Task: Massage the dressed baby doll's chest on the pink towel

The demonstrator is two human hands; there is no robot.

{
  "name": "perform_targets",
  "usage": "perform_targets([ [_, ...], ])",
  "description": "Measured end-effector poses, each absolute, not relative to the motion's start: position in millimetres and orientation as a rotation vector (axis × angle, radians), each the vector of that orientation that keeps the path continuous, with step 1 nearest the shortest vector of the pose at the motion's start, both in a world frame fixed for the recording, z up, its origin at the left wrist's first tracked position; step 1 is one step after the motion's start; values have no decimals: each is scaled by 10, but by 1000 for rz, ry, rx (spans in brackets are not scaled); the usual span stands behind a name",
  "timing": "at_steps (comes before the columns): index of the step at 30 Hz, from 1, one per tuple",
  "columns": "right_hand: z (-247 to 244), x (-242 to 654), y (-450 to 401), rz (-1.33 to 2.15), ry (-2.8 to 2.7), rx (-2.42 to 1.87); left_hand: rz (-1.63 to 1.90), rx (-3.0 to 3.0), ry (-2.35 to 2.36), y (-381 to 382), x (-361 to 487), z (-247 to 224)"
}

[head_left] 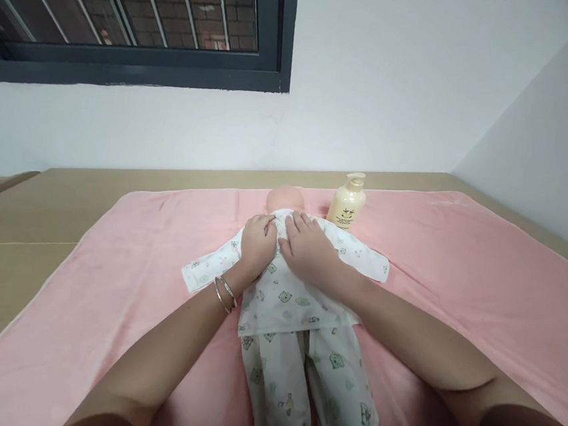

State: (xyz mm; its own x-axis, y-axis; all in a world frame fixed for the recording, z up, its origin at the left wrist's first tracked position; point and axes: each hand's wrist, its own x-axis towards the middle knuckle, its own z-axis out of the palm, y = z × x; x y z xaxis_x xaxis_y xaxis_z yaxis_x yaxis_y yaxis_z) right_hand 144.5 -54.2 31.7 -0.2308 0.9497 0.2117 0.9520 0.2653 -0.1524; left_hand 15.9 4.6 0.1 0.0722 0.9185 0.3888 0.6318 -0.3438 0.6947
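A baby doll (284, 199) lies on a pink blanket (156, 245), its bare round head away from me. It wears a white printed long-sleeved top (293, 306) and matching trousers (281, 387) with rolled cuffs. Both sleeves are spread out to the sides. My left hand (259, 242) rests on the upper left of the top, near the neck, its fingers bent and close together. Beside it, my right hand (310, 247) lies flat on the upper chest area with its fingers stretched out. Whether the left fingers pinch the cloth is hidden.
A cream pump bottle (347, 201) stands on the blanket just right of the doll's head. The blanket covers a wooden surface (28, 224). Behind it rise a white wall (363, 98) and a dark-framed window (270, 73) with bars.
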Motion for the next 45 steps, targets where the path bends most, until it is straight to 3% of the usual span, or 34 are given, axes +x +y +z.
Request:
perform_targets([
  [3, 306, 1394, -651, -97, -2364, -1636, 1108, 2033, 1523, 51, 150, 26],
  [9, 419, 1608, -380, 185, -2204, -1800, 1000, 2123, 1566, 27, 124, 93],
  [18, 405, 1733, -235, 307, -2117, -1878, 817, 2204, 1655, -41, 146, 193],
  [29, 556, 1591, -577, 75, -2321, -1799, 602, 2285, 1660, -75, 266, 342],
  [34, 540, 1659, -392, 205, -2205, -1928, 550, 2540, 1666, -296, 315, 338],
  [41, 471, 1524, -535, 17, -2213, -1964, 468, 2365, 1697, -127, 234, 379],
  [45, 528, 1587, -484, 174, -2225, -1965, 385, 2588, 1739, -195, 253, 329],
])
